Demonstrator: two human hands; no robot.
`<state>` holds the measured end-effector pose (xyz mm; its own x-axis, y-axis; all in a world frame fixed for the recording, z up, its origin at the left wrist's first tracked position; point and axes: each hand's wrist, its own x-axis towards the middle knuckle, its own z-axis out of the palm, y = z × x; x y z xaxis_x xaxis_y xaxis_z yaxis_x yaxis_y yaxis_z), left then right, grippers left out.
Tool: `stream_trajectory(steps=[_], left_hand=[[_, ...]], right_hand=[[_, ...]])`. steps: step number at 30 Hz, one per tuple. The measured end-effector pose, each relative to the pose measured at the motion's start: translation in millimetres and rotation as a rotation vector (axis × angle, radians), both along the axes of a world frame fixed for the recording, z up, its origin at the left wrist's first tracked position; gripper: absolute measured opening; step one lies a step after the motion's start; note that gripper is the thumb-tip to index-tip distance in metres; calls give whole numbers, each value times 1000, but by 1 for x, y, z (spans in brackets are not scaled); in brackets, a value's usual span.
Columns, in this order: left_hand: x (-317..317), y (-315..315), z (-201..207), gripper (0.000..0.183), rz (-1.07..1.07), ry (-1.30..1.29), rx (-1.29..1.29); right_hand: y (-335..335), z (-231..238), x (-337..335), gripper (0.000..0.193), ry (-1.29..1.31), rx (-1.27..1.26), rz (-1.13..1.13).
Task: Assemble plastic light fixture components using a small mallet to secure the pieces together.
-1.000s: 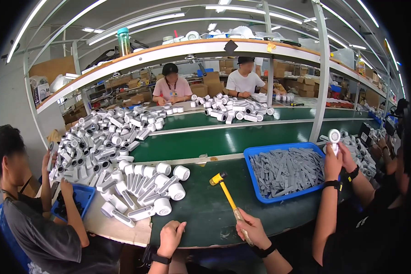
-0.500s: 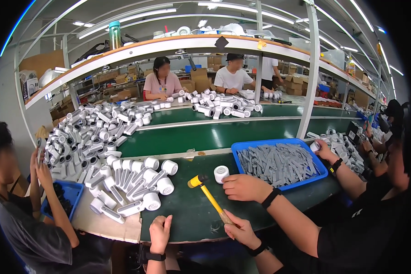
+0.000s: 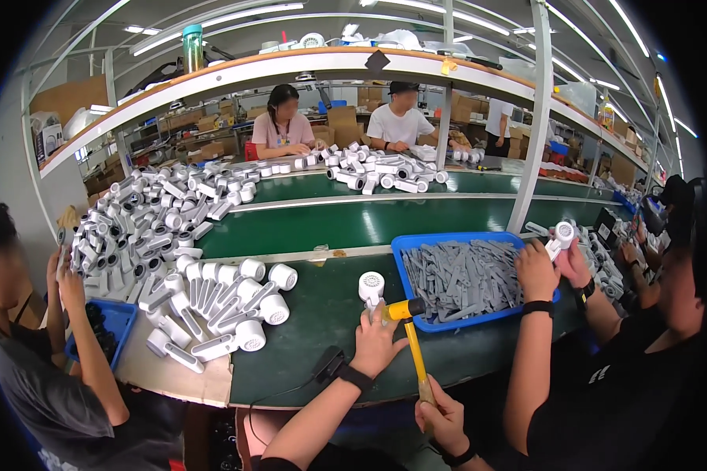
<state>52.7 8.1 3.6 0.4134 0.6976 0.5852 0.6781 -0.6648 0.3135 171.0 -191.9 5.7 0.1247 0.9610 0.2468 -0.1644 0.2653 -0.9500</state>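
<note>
Just beyond my left hand (image 3: 379,349) lies a white device with a round grille head (image 3: 371,284) and a short handle, on the green bench top. My left fingers reach over that handle and hold it, partly hiding it. In my right hand (image 3: 441,418) is a mallet (image 3: 418,357) with a yellow shaft; its yellow and black head is beside my left fingertips and close to the device's handle. I cannot tell whether the head touches anything.
A blue tray (image 3: 398,250) of grey strips stands right of the device. Beside it a co-worker's hands (image 3: 538,271) hold another white device (image 3: 562,233). White devices (image 3: 228,306) lie on cardboard at left, with a larger heap behind. Another person (image 3: 71,298) sits at left.
My left hand has moved forward and right onto the white device, which the co-worker has let go. The mallet has swung right. The co-worker now holds up another device with both hands.
</note>
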Motion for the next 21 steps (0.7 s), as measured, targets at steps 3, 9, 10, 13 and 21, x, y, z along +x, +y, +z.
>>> stream_trajectory(steps=[3, 9, 10, 13, 21], left_hand=[[0, 7, -13, 47, 37, 10, -25], [-64, -16, -3, 39, -48, -184, -122], [-79, -24, 5, 46, -131, -422, -330], [-129, -48, 12, 62, -27, -530, -449], [-183, -67, 2, 26, 276, -367, -172]], right_hand=[[-4, -5, 4, 57, -24, -9, 3], [2, -4, 4, 60, -78, -139, 65], [5, -2, 3, 60, -125, -164, 84], [17, 3, -5, 59, -266, -187, 171], [38, 38, -34, 57, -672, 224, 162]])
